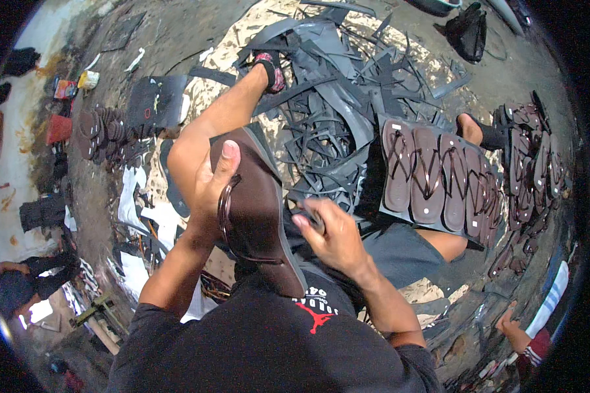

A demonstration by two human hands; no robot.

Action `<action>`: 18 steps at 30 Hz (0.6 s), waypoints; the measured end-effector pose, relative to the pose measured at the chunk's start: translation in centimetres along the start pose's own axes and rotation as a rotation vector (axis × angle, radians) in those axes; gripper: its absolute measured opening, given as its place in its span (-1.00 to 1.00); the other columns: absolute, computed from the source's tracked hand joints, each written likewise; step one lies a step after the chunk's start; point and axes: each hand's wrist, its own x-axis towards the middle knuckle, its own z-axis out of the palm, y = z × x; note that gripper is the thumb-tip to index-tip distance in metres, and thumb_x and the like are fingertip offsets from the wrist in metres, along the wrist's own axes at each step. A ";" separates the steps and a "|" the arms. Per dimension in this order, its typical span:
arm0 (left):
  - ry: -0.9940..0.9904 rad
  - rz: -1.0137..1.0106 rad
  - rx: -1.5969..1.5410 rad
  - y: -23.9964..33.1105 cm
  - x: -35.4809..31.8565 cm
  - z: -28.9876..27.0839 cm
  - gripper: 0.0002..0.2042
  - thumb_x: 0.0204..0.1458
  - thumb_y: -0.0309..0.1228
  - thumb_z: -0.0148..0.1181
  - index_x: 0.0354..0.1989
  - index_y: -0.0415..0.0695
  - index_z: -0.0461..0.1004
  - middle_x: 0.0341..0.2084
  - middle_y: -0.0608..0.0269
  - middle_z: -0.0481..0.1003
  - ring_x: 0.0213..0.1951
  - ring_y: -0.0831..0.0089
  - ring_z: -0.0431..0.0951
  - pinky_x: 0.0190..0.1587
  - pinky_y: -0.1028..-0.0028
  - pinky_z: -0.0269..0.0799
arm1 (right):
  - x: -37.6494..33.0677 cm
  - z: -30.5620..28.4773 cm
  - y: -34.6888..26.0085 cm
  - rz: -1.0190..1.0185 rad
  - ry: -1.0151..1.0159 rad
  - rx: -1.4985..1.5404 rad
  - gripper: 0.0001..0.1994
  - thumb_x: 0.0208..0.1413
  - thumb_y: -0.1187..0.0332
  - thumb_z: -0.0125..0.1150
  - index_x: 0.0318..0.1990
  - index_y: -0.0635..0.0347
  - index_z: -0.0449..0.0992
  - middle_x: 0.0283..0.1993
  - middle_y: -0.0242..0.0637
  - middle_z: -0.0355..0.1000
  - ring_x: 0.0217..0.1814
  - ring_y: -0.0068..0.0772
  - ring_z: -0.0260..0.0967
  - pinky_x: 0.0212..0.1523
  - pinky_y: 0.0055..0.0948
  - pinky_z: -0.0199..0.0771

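Observation:
My left hand (211, 183) grips a brown flip-flop sandal (259, 216) by its upper edge, thumb pressed on the sole, with the dark strap looping beside my fingers. My right hand (331, 234) is closed on the sandal's right edge, fingers curled at the sole's side near my lap. The sandal stands tilted, sole face toward me, between my raised knees.
A row of finished brown sandals (432, 177) lies on a dark sheet over my right leg. More sandals are heaped at the right (528, 177) and stacked at the left (101, 134). Black rubber offcuts (334, 92) cover the floor ahead. Another person's hand (508, 324) shows at lower right.

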 end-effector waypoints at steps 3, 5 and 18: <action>0.055 -0.124 -0.018 -0.6 -0.9 0.2 -0.60 0.32 -0.05 0.10 0.05 -0.16 0.38 -0.24 0.35 0.48 -0.24 0.60 0.49 -0.15 0.53 0.45 | -3.5 1.5 2.0 0.058 -0.013 -0.037 -0.67 0.03 0.52 0.36 -0.01 0.25 0.51 -0.27 -0.10 0.50 -0.30 -0.13 0.53 -0.30 -0.30 0.53; 0.004 -0.140 -0.002 -0.9 -0.8 -0.7 -0.57 0.32 -0.03 0.10 0.06 -0.17 0.37 -0.21 0.34 0.47 -0.22 0.60 0.48 -0.11 0.52 0.44 | -3.3 1.5 2.2 0.072 -0.016 -0.042 -0.63 -0.02 0.57 0.35 0.00 0.22 0.51 -0.29 -0.12 0.49 -0.33 -0.13 0.51 -0.31 -0.29 0.52; 0.014 -0.019 0.114 -1.4 -0.5 -0.9 -0.43 0.17 -0.07 0.31 0.16 -0.23 0.30 -0.07 0.21 0.47 -0.06 0.46 0.49 0.05 0.43 0.44 | 5.5 2.1 -0.9 0.017 0.031 -0.073 -0.66 0.02 0.48 0.32 -0.01 0.08 0.47 -0.28 -0.10 0.45 -0.25 0.07 0.51 -0.26 -0.10 0.55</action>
